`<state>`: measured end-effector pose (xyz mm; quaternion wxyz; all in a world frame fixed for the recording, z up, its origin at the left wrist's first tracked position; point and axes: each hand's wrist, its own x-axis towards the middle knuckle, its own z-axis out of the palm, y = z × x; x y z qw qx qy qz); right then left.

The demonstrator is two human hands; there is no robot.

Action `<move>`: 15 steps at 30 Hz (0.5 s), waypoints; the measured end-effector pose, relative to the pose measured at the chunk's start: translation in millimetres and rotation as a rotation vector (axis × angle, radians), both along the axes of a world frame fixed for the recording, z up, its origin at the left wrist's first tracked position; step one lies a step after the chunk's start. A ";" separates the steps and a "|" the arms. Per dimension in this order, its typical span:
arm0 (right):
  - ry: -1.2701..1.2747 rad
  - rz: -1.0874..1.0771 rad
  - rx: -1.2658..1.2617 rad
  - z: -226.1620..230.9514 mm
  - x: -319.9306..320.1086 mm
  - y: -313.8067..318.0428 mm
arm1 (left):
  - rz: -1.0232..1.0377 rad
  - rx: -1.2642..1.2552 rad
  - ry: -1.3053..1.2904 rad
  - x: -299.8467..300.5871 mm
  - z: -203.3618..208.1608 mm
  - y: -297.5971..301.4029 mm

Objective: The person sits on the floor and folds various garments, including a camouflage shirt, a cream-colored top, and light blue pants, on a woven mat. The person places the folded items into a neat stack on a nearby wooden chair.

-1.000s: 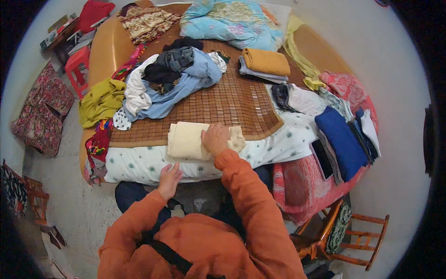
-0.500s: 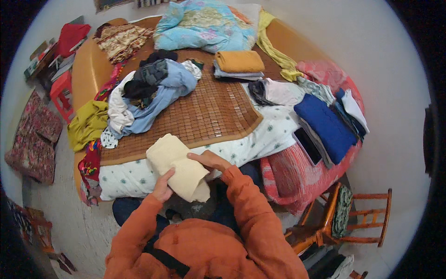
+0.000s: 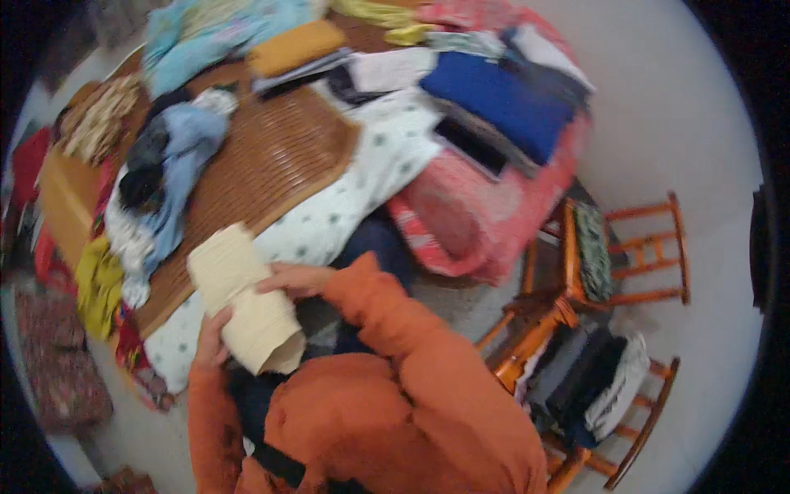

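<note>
A cream folded cloth (image 3: 247, 300), thick like a towel or knitwear, is held over my lap by the near edge of the bed. My left hand (image 3: 212, 339) grips its lower left side with the thumb on top. From the right, my right hand (image 3: 300, 280) closes on the opposite edge, thumb over the cloth and fingers partly hidden. One loose end of the cloth hangs at the bottom. Beyond it lie a brown bamboo mat (image 3: 288, 156) and a white patterned sheet (image 3: 329, 218).
A loose clothes heap (image 3: 177, 173) lies on the mat's left. Farther back are an orange folded cloth (image 3: 296, 48) and a blue folded garment (image 3: 502, 103). A tablet-like dark device (image 3: 471, 144) lies beside a red blanket (image 3: 461, 214). Wooden chairs (image 3: 568, 296) stand right, one bearing folded clothes (image 3: 588, 375).
The view has swung right and down, so the bed sits farther up and left and more of the chairs shows. Both hands still hold the cream cloth.
</note>
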<state>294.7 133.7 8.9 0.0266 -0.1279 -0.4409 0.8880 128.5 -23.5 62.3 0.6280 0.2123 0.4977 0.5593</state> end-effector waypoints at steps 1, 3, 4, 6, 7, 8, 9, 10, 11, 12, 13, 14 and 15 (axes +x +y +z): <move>0.116 0.012 -0.094 7.1 4.3 -5.8 | -0.004 -0.005 -0.022 2.5 6.5 2.9; 0.105 0.009 -0.116 11.5 12.3 -2.0 | -0.070 -0.020 0.057 -3.0 7.7 12.1; 0.131 -0.049 -0.110 17.6 15.4 -4.3 | -0.080 0.000 0.063 5.7 24.5 16.6; 0.089 -0.221 -0.054 36.0 14.4 -15.2 | -0.076 0.067 0.026 4.1 31.3 17.7; 0.072 -0.338 -0.004 35.3 16.0 -17.7 | -0.059 0.091 -0.081 6.0 30.8 16.6; 0.084 -0.430 0.047 40.4 13.8 -23.6 | -0.037 0.113 -0.185 6.3 30.3 12.2; 0.099 -0.527 0.098 45.8 10.0 -29.2 | -0.022 0.138 -0.288 4.5 28.7 6.8; 0.117 -0.577 0.129 45.0 9.5 -12.5 | 0.001 0.130 -0.293 10.5 28.7 16.4; 0.126 -0.658 0.169 38.0 8.0 -9.2 | -0.009 0.124 -0.309 13.1 21.1 15.0; 0.135 -0.741 0.210 30.4 6.3 -5.8 | -0.020 0.117 -0.326 15.1 12.3 14.9; 0.031 -0.746 0.138 23.3 6.2 -2.7 | -0.036 0.113 -0.274 16.5 0.3 18.0; -0.074 -0.756 0.067 15.3 7.6 -0.7 | -0.054 0.057 -0.263 15.2 -6.8 19.2; -0.179 -0.764 -0.004 5.9 8.8 0.8 | -0.072 0.002 -0.252 13.7 -11.6 19.0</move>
